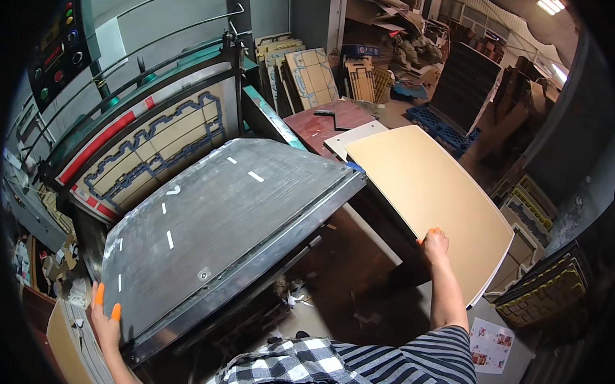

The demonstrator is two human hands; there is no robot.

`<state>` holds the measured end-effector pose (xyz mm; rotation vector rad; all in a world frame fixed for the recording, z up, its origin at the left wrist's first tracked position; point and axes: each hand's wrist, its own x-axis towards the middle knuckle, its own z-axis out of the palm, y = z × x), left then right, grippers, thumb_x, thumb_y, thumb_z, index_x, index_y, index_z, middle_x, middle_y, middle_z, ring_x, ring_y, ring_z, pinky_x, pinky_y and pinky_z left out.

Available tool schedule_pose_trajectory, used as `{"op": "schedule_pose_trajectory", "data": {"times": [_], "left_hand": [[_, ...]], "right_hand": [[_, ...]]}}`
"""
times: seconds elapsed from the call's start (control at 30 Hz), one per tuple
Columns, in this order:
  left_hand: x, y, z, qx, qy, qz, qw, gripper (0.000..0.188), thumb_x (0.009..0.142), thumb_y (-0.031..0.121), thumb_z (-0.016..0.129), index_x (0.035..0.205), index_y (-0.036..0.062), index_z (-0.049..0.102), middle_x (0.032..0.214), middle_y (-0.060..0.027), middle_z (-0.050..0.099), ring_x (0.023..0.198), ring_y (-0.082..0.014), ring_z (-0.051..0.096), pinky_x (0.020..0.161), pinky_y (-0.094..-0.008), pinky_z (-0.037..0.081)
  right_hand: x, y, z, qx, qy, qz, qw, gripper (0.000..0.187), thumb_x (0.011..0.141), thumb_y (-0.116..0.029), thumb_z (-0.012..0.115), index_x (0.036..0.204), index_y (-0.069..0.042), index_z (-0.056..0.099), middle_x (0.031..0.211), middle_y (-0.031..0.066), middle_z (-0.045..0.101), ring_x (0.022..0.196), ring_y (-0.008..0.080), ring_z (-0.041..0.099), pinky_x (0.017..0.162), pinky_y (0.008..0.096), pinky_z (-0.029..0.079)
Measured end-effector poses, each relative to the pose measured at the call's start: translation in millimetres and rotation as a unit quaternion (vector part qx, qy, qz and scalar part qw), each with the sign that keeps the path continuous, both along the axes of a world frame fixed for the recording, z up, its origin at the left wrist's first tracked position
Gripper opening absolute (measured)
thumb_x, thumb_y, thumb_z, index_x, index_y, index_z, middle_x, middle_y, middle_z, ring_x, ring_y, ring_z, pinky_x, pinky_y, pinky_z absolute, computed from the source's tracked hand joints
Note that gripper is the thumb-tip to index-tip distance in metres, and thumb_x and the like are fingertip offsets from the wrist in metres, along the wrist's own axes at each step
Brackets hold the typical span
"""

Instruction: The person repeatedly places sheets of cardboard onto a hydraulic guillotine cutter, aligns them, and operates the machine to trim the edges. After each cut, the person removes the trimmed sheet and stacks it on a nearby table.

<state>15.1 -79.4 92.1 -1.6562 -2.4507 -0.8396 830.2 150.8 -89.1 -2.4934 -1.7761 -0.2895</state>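
Your right hand [437, 246]: fingers curled at the left edge of the tan sheet [433, 186], clamping impossible to tell | Your left hand [108, 324]: fingers apart at the white-marked grey platen [232, 216] | Step, as judged: taking hold of the sheet, right of the platen; lifting calls for an even pinch | Behind: upright cutting die [144, 146], blue pallet [435, 132]

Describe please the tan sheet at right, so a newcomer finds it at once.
Start from the big grey metal plate in the middle. Just right of it lies a large tan sheet, its left edge touched by the right hand. Unlike the tan boards standing behind, it lies flat and shows no line pattern.
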Motion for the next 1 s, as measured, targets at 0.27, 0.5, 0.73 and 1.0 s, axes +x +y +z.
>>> {"op": "schedule_pose_trajectory", "data": {"times": [0.27, 0.5, 0.73, 1.0], "left_hand": [[72.0, 39.6, 35.7, 0.044, -0.042, -0.077, 0.995, 0.052, 0.077, -0.002, 0.064, 0.128, 0.0021, 0.057, 0.142, -0.0156, 0.048, 0.131, -0.0305, 0.045, 0.110, -0.0376, 0.033], [137.0, 66.9, 59.2, 0.283, 0.171, -0.130, 0.935, 0.048, 0.079, 0.008, 0.071, 0.124, 0.0012, 0.059, 0.137, -0.0154, 0.051, 0.133, -0.0367, 0.042, 0.110, -0.0456, 0.032], [130.7, 76.6, 55.2, 0.213, 0.217, -0.080, 0.949, 0.057, 0.083, 0.034, 0.069, 0.131, 0.0073, 0.054, 0.144, -0.0117, 0.045, 0.139, -0.0360, 0.031, 0.113, -0.0544, 0.019], [23.1, 48.1, -69.7, -0.273, -0.044, 0.024, 0.961, 0.065, 0.092, 0.061, 0.041, 0.144, 0.0225, 0.042, 0.154, -0.0061, 0.031, 0.144, -0.0315, 0.021, 0.116, -0.0501, 0.013]], "right_hand": [[-41.7, 27.1, 209.2, 0.271, -0.154, 0.150, 0.938, 0.016, 0.090, -0.017, 0.056, 0.079, -0.006, 0.056, 0.077, 0.0148, 0.060, 0.068, 0.0329, 0.062, 0.057, 0.0429, 0.051], [-158.1, 30.2, 238.7, 0.260, -0.172, 0.444, 0.840, 0.032, 0.087, -0.009, 0.059, 0.119, -0.006, 0.060, 0.103, 0.0165, 0.064, 0.086, 0.0333, 0.064, 0.076, 0.0414, 0.054], [-361.8, 93.0, 151.7, 0.058, 0.068, 0.573, 0.815, 0.047, 0.091, -0.023, 0.054, 0.132, -0.001, 0.048, 0.104, 0.0240, 0.062, 0.091, 0.0417, 0.061, 0.084, 0.0471, 0.050], [-454.2, 57.7, 126.0, -0.174, 0.105, 0.637, 0.743, 0.059, 0.094, -0.053, 0.046, 0.131, -0.007, 0.052, 0.141, 0.0172, 0.046, 0.132, 0.0339, 0.040, 0.109, 0.0440, 0.029]]}}
